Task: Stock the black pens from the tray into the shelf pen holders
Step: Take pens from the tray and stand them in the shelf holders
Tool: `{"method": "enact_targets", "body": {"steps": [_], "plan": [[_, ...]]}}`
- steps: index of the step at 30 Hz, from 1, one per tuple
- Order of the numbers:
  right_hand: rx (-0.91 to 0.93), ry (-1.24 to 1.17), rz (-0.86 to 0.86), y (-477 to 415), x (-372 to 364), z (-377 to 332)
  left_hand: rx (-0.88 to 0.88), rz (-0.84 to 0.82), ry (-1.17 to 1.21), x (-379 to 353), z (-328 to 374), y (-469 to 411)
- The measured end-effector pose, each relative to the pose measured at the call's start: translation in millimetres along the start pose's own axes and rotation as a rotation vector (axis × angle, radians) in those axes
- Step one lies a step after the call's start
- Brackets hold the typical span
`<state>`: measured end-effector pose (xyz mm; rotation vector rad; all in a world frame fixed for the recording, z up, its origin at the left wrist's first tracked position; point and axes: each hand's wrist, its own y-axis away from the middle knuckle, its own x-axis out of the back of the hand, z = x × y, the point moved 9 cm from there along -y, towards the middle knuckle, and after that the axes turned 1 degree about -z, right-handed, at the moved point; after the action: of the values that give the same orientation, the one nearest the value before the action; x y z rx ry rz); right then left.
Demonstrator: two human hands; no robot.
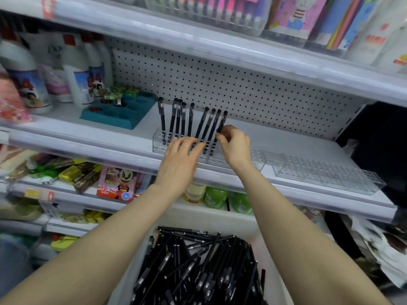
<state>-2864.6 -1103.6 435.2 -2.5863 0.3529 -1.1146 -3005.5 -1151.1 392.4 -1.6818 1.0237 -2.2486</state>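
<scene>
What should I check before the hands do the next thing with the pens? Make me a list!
1. Right hand has a pen: ok, it pinches the rightmost black pen.
2. That pen's tip sits in a hole: cannot tell, the hands hide it.
3. Left hand is free: ok, fingers straight, holding nothing.
4. Pens in the clear holder stand straight: not ok, the ones on the right lean.
5. More pens in the tray: ok, a big pile of pens.
6. Room for more: ok, the holders on the right are empty.
</scene>
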Motion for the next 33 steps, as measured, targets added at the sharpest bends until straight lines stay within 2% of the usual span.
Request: {"method": "enact_targets", "body": {"steps": [9,12,15,18,21,26,29,33], "plan": [[0.072,-0.101,0.079,54,34,8,0.090,-0.027,0.161,10,16,29],[0.109,-0.141,0.064,96,25,21,0.107,0.008,0.231,10,29,63],[0.088,-0.160,0.023,138,5,45,0.141,-0.024,0.253,-1,36,100],[0.014,-0.113,-0.083,170,-19,71,0.167,-0.109,0.270,-16,38,134],[-0.041,-0.013,-0.273,195,-47,90,0.241,-0.239,0.251,-33,33,159],[0.083,0.231,-0.566,220,-85,102,0.247,-0.431,0.215,-63,29,170],[0.123,0.263,-0.625,222,-92,103,0.268,-0.552,0.175,-81,23,179],[0.142,0.318,-0.654,219,-93,104,0.270,-0.566,0.177,-88,19,183]]}}
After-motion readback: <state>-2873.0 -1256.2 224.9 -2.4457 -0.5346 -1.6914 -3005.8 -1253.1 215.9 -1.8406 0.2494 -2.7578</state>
